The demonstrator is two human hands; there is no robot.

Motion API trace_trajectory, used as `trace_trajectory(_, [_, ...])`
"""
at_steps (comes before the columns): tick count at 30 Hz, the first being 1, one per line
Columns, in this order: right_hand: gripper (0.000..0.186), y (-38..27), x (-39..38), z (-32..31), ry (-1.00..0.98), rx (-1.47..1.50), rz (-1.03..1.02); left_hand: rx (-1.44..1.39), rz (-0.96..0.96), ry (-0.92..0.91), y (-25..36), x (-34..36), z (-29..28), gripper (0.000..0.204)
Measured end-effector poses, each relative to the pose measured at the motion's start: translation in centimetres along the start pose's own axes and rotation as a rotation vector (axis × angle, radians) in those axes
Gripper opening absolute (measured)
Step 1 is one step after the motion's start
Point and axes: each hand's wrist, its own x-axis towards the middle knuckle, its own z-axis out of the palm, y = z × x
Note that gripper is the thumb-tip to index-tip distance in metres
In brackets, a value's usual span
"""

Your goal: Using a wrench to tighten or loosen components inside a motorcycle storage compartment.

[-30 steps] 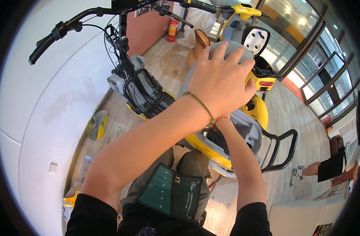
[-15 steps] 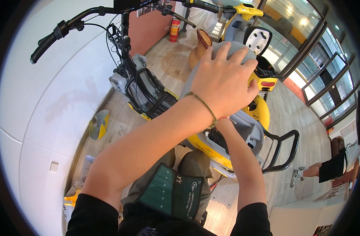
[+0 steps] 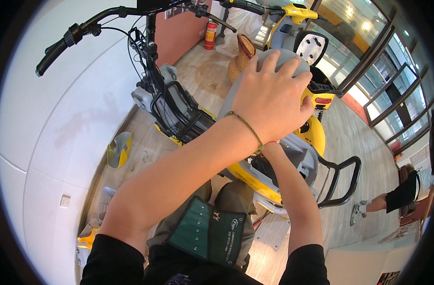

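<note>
My left hand, with a braided cord at its wrist, rests spread on a smooth grey rounded part, which tilts up from a yellow electric scooter. Its fingers are apart and lie along the surface. My right hand reaches up behind the left wrist, above the scooter's grey inner compartment. The fingers of that hand are hidden, and so is whatever they touch. Across my lap lies a green tool pouch.
The scooter's handlebar stretches across the upper left, and its black rear rack juts out right. Behind stands another yellow scooter with a raised seat. A yellow-grey panel lies by the white wall. A person is at far right.
Both my hands keep nearly the same place. At the far right the person's leg and body have shifted slightly.
</note>
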Motion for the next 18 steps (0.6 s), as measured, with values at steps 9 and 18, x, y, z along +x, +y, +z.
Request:
trace_trajectory(9, [0.027, 1.0, 0.5, 2.1, -0.001, -0.029, -0.008, 0.001, -0.003, 0.002, 0.1, -0.2, 0.1, 0.039])
trace_trajectory(18, [0.028, 1.3, 0.2, 1.6, 0.007, -0.063, -0.004, -0.008, 0.000, 0.000, 0.3, 0.0, 0.1, 0.039])
